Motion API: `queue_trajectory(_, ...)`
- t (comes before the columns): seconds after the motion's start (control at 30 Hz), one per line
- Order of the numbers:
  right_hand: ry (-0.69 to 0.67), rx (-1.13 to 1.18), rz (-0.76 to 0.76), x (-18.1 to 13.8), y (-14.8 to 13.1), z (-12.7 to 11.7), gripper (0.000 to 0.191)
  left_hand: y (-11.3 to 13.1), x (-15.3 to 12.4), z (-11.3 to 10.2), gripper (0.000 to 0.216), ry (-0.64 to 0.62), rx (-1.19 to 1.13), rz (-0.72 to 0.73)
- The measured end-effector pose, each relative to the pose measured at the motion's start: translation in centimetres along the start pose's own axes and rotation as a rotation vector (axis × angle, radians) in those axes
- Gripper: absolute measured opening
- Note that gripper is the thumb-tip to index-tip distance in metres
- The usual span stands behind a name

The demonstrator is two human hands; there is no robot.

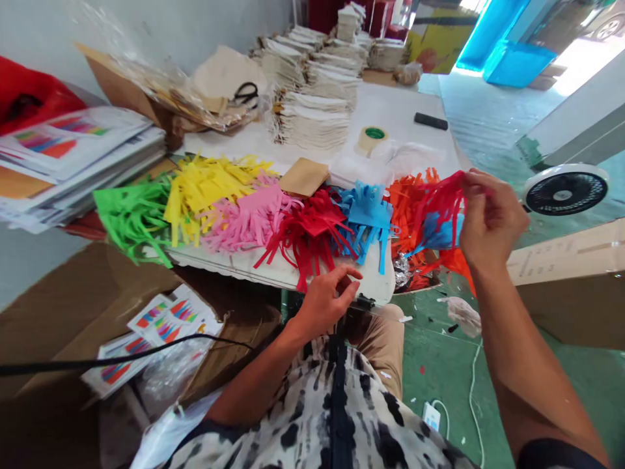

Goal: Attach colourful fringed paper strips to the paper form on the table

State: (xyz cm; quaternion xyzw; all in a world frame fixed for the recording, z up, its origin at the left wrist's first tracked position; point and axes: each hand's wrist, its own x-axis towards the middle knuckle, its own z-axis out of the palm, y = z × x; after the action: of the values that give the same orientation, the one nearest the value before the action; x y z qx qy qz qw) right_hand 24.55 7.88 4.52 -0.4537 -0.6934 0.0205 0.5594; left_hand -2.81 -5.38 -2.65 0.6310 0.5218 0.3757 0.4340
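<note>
Raised at the right, my right hand (491, 218) pinches a red fringed paper tassel (442, 192), whose strips hang down to the left. Below it are orange fringed tassels (403, 202) and a blue piece (437, 231), partly covered. At the table's front edge, my left hand (332, 296) is loosely curled with fingers apart, and nothing shows in it. Just beyond lies a pile of dark red tassels (312, 225). Beside that pile are blue tassels (368, 212), pink tassels (254, 212), yellow tassels (209, 189) and green tassels (131, 215).
Tied paper stacks (315, 117) stand at the back of the white table (400, 101), near a tape roll (372, 138), scissors (247, 94) and a brown paper packet (304, 177). Printed sheets (166, 326) lie in a carton lower left. A fan (566, 190) stands right, above a cardboard box (576, 280).
</note>
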Motion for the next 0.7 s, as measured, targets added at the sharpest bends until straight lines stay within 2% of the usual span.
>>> queue_trajectory(0.03,-0.117,-0.116,-0.097,-0.1,0.5,0.2,0.032,0.0,0.0,-0.3,0.019,0.003,-0.008,0.007)
queue_trajectory(0.1,-0.339,-0.277,-0.189,-1.1,1.7,0.9,0.039,0.0,-0.1,-0.8,0.018,0.011,-0.005,0.034)
queue_trajectory(0.17,-0.488,-0.382,-0.175,-2.6,3.0,1.6,0.043,-0.2,-0.2,-1.3,0.016,0.022,0.019,0.069)
queue_trajectory(0.23,-0.579,-0.486,-0.15,-4.1,3.9,2.1,0.044,-0.6,-0.2,-1.7,0.014,0.043,0.058,0.106)
queue_trajectory(0.33,-0.608,-0.605,-0.149,-5.3,3.7,2.4,0.042,-1.4,0.2,-2.4,0.014,0.128,0.151,0.156)
queue_trajectory(0.43,-0.566,-0.541,-0.183,-5.7,0.9,3.5,0.031,-2.3,1.3,-3.4,0.007,0.322,0.301,0.162)
queue_trajectory(0.47,-0.568,-0.472,-0.203,-5.7,-0.5,4.3,0.028,-2.6,1.7,-3.7,0.002,0.402,0.345,0.152)
queue_trajectory(0.57,-0.63,-0.281,-0.282,-6.1,-4.5,8.0,0.024,-3.4,3.2,-4.6,0.016,0.609,0.446,0.133)
queue_trajectory(0.63,-0.64,-0.273,-0.324,-6.3,-6.4,10.8,0.024,-3.8,4.1,-5.0,0.024,0.655,0.52,0.162)
queue_trajectory(0.7,-0.645,-0.309,-0.356,-6.3,-7.3,13.1,0.025,-4.1,4.7,-5.3,0.027,0.632,0.593,0.209)
